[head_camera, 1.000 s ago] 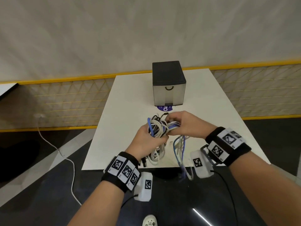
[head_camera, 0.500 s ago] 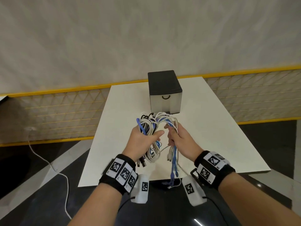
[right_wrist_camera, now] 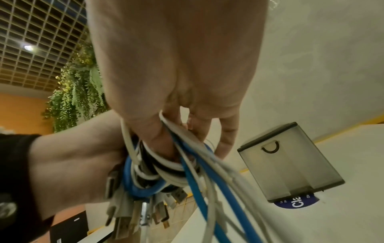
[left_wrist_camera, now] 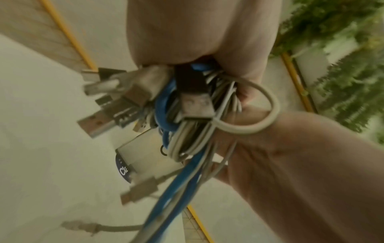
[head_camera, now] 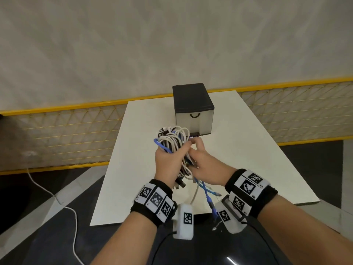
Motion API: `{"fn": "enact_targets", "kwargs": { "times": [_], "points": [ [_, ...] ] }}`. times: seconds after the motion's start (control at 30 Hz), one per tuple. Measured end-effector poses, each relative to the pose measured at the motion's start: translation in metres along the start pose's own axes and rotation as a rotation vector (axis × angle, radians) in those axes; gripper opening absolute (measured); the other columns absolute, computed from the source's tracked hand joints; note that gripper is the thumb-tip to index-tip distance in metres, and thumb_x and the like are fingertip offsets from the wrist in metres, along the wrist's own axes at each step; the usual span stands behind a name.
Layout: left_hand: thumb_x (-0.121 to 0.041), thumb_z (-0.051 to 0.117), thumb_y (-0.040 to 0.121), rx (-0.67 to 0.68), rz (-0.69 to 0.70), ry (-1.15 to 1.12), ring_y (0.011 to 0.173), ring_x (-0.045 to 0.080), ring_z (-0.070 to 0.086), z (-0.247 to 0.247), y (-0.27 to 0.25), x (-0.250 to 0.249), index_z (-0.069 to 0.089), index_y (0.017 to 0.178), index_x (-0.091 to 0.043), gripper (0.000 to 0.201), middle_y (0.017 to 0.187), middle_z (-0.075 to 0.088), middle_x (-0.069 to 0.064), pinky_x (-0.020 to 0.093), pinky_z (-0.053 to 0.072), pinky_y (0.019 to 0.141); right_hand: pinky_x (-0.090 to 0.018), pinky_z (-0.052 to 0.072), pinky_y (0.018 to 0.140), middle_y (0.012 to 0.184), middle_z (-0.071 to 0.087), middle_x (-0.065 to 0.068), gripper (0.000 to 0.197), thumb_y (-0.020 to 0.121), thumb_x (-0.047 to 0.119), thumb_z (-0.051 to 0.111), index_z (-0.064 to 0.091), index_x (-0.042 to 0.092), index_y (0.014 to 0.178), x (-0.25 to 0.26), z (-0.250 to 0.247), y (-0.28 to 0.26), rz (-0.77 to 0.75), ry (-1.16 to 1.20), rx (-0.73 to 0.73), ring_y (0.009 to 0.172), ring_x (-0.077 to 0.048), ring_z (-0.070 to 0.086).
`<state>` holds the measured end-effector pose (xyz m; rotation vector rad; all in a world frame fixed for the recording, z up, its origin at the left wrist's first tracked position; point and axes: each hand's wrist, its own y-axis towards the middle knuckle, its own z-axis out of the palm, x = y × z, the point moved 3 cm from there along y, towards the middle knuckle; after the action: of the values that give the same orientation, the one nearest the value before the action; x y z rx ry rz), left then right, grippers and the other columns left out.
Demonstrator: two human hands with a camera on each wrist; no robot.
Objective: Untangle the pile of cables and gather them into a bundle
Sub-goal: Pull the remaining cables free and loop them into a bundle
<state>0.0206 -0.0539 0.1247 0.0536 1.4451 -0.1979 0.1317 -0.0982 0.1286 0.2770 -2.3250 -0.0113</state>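
Sticker [right_wrist_camera: 296, 203] reads "Cla"; hands grip cables [head_camera: 172, 142].

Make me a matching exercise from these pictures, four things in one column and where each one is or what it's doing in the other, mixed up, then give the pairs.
Things:
1. left hand
2. right hand
3. drawer box
4. loose cable ends

States:
A. stands on the white table, behind the hands
B. hang down below the hands
C. grips the coiled cable bundle
D. holds loose strands beside the bundle

Pairs: 1-C, 2-D, 3-A, 4-B
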Motion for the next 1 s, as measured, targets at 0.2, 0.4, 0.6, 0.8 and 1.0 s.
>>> {"fn": "enact_targets", "kwargs": {
  "times": [0.2,0.4,0.6,0.8,1.0],
  "points": [
    [-0.010,0.078,0.077,-0.007,-0.023,0.020,0.065,0.012,0.070,-0.002,0.004,-0.006,0.069,0.082,-0.013,0.011,0.067,0.070,-0.002,0.022,0.054,0.055,-0.012,0.045,0.080,0.119,0.021,0.003,0.071,0.076,-0.005,0.059,0.036,0.027,0.136,-0.010,0.003,-0.011,0.042,0.141,-0.073,0.085,-0.004,0.052],
    [-0.013,0.080,0.080,-0.023,0.031,0.055,0.077,0.015,0.074,-0.006,0.009,-0.021,0.069,0.090,-0.018,0.016,0.078,0.075,-0.001,0.023,0.059,0.064,-0.019,0.052,0.088,0.121,0.026,0.008,0.084,0.072,-0.004,0.059,0.033,0.038,0.140,-0.026,0.017,-0.033,0.117,0.700,-0.489,0.112,0.006,0.045],
    [-0.012,0.080,0.081,-0.011,0.068,0.032,0.089,0.008,0.073,-0.017,0.014,-0.030,0.065,0.114,-0.017,0.037,0.099,0.076,-0.003,0.024,0.060,0.078,-0.028,0.045,0.061,0.059,0.057,-0.001,0.055,0.100,0.039,0.038,0.067,0.003,0.072,-0.020,0.011,-0.039,0.333,0.566,-0.311,0.053,-0.016,0.051],
    [-0.008,0.082,0.079,0.060,0.081,0.030,0.093,0.010,0.073,-0.010,0.002,-0.024,0.069,0.107,-0.016,0.032,0.094,0.078,-0.008,0.025,0.059,0.078,-0.039,0.054,0.090,0.114,0.066,-0.025,0.097,0.083,0.078,0.027,0.055,-0.008,0.118,-0.016,0.031,-0.018,0.826,1.229,0.103,0.102,-0.032,0.067],
    [0.003,0.078,0.078,0.036,0.003,-0.060,0.092,0.026,0.074,-0.026,-0.002,-0.019,0.070,0.100,-0.012,0.028,0.091,0.077,0.005,0.038,0.061,0.079,-0.040,0.048,0.098,0.111,0.065,-0.023,0.049,0.093,0.037,0.057,0.057,-0.006,0.116,-0.008,0.031,-0.006,0.852,1.748,-0.085,0.108,-0.031,0.062]
  ]
}}
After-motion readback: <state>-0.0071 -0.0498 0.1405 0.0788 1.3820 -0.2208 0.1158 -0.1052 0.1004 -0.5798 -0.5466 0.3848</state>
